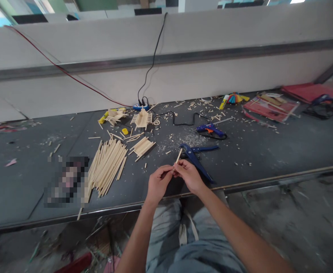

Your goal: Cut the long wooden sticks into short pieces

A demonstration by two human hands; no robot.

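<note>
A short wooden stick (pixel 179 154) rises from between my hands at the table's front edge. My right hand (pixel 189 175) pinches it near its lower end. Close against it, my left hand (pixel 161 182) has thumb and fingers pressed together at the stick's base; the exact grip there is hidden. Just beyond my right hand lies a blue-handled cutter (pixel 196 159), its handles spread. To the left is a large pile of wooden sticks (pixel 108 165). Behind that sits a small flat panel of joined sticks (pixel 143 147), with a built stick model (pixel 142 119) farther back.
A blue glue gun (pixel 211 129) rests right of centre, its cord on the table. Wood scraps and dust litter the dark tabletop (pixel 257 151). A power strip (pixel 140 107) stands by the white partition (pixel 98 83). Red folders (pixel 311 93) lie at the far right.
</note>
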